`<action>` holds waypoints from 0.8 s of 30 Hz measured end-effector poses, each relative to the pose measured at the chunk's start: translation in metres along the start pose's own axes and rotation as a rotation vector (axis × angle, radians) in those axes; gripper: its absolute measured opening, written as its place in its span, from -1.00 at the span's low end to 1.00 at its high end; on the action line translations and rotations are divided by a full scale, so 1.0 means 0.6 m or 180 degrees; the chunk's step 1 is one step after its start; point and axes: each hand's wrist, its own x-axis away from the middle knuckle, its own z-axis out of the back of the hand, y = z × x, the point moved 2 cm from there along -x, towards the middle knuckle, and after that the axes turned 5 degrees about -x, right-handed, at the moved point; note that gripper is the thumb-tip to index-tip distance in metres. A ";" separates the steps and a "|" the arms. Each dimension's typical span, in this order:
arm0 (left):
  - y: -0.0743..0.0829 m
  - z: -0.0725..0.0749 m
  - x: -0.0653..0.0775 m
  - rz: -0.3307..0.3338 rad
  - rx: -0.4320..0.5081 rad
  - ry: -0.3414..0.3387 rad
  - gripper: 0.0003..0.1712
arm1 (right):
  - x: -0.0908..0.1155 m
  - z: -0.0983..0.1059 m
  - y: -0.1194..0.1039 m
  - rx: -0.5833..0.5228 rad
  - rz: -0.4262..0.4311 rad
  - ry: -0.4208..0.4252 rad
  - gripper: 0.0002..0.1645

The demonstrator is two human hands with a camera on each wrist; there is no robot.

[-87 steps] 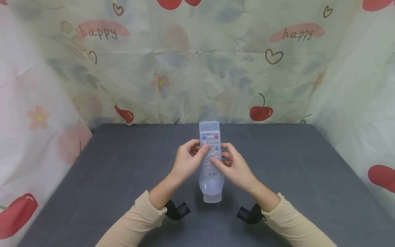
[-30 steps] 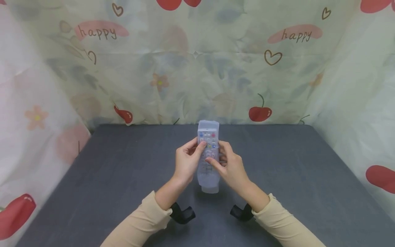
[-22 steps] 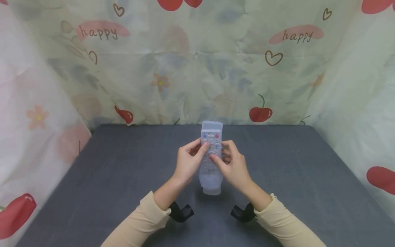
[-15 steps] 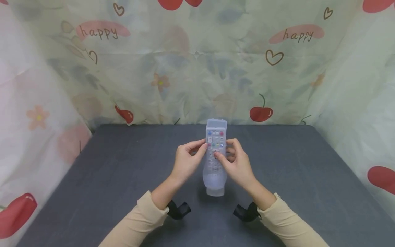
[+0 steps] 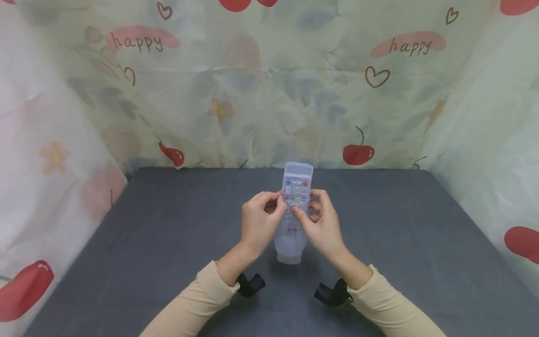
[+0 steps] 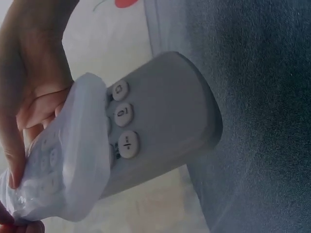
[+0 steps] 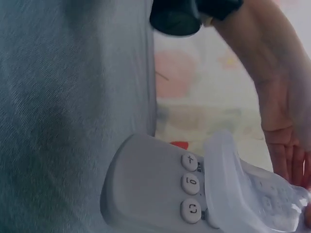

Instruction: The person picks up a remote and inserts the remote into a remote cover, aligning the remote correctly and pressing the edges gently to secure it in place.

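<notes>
A grey remote control (image 6: 160,111) sits partly inside a translucent sleeve (image 5: 291,243). Its bare lower end, with a row of round buttons, sticks out of the sleeve's rim in both wrist views. In the head view it is held upright over the table, coloured buttons showing through the sleeve. The left hand (image 5: 260,224) pinches the sleeve's left edge between thumb and index finger. From the other side the right hand (image 5: 323,224) grips the remote, its thumb on the face and fingers behind, partly hidden. The left hand (image 7: 286,111) also appears in the right wrist view.
A dark grey tabletop (image 5: 168,224) lies under both hands. Patterned cloth (image 5: 269,93) hangs behind it and at both sides. Black wrist mounts (image 5: 251,284) project inward below each wrist.
The remote and sleeve have shifted slightly right in the head view. The left thumb has moved off the face to the left edge. The right hand keeps its grip.
</notes>
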 end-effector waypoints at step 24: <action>0.008 -0.002 0.013 -0.0087 -0.0051 -0.0020 -0.86 | -0.002 0.008 -0.012 -0.0316 -0.0278 0.0107 -0.51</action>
